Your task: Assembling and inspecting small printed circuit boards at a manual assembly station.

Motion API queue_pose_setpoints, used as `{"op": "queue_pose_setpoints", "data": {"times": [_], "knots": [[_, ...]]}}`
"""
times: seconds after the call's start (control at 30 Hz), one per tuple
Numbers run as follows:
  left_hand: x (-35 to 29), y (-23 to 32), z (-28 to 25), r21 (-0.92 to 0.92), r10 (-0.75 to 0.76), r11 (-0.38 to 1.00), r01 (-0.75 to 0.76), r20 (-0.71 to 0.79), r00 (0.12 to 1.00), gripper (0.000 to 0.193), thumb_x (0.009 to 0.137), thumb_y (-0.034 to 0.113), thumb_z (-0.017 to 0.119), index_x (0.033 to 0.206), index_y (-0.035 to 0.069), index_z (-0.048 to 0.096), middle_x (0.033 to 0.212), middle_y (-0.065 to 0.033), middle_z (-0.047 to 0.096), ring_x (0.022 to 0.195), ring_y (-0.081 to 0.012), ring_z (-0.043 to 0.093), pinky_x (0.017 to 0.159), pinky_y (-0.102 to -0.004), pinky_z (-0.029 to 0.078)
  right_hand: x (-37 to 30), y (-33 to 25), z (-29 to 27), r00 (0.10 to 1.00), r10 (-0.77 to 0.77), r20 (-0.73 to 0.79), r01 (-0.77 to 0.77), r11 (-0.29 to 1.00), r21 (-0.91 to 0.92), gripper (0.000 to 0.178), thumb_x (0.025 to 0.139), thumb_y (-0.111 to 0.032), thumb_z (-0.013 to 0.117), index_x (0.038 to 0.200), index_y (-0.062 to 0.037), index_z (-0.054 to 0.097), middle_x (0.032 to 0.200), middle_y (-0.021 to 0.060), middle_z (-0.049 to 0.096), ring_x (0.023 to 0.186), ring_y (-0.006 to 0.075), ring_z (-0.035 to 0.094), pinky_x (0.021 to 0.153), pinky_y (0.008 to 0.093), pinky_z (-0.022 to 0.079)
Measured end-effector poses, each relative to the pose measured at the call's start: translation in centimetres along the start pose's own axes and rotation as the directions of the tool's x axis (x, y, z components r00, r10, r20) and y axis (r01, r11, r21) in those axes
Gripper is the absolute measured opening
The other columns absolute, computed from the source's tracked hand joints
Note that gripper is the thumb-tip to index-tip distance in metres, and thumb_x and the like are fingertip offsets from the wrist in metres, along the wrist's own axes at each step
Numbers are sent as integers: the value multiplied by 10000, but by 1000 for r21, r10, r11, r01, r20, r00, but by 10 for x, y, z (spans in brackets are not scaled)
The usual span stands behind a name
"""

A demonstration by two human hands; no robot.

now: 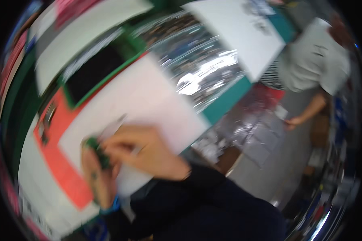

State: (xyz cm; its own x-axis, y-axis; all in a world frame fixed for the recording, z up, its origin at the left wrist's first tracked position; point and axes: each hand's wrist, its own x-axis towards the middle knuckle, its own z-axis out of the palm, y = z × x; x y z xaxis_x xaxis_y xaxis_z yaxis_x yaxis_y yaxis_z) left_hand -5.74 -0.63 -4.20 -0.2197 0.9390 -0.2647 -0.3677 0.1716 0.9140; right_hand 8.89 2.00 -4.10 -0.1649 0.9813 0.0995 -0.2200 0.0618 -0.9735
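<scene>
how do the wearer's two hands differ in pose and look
The left hand points up the picture; the right hand reaches leftward. The left hand has a blue band at the wrist; the right hand shows none. Both are blurred, beside a small green item.

Green object [99, 153] in left hand [97, 176], right fingers [117, 141] at it
</scene>
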Motion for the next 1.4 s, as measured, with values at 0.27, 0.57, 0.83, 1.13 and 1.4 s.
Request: {"op": "queue_pose_setpoints", "data": {"times": [0.27,0.57,0.83,1.13,1.4], "knots": [[11,-19,-23,157,4,987,30,-216,976,424,1127,421,406,1154,37,582,722,-5,540,523,-81,425,467,-194,335,-4,5,7,995,-50,89,49,999,15,84,928,-10,689,1003,11,719,970,65,693,704,134,570,676,237,472],[8,21,-13,260,-59,966,14,164,985,335,1113,410,468,1018,93,519,677,33,450,526,-34,363,451,-172,284,10,39,17,995,11,98,-24,990,140,45,953,3,653,947,25,693,946,58,691,657,92,551,656,214,454],[23,12,-22,195,-78,980,42,181,980,318,1104,396,503,934,128,474,667,34,447,501,-40,367,446,-165,293,12,27,12,984,58,169,-88,981,175,36,944,37,645,935,25,678,870,47,671,630,91,596,638,203,480],[19,0,-32,93,-86,993,70,189,978,277,1094,380,525,999,120,509,700,21,473,517,-52,394,457,-178,308,4,16,11,987,84,134,-104,983,150,30,936,-6,684,950,11,704,865,49,690,667,111,600,667,219,487],[18,-1,-32,-95,-80,987,129,407,910,320,1116,359,466,1193,52,518,824,-43,534,597,-101,441,448,-210,325,2,11,1,992,126,29,-128,988,83,90,863,1,747,946,-24,771,898,25,746,736,102,623,717,215,495]]}}
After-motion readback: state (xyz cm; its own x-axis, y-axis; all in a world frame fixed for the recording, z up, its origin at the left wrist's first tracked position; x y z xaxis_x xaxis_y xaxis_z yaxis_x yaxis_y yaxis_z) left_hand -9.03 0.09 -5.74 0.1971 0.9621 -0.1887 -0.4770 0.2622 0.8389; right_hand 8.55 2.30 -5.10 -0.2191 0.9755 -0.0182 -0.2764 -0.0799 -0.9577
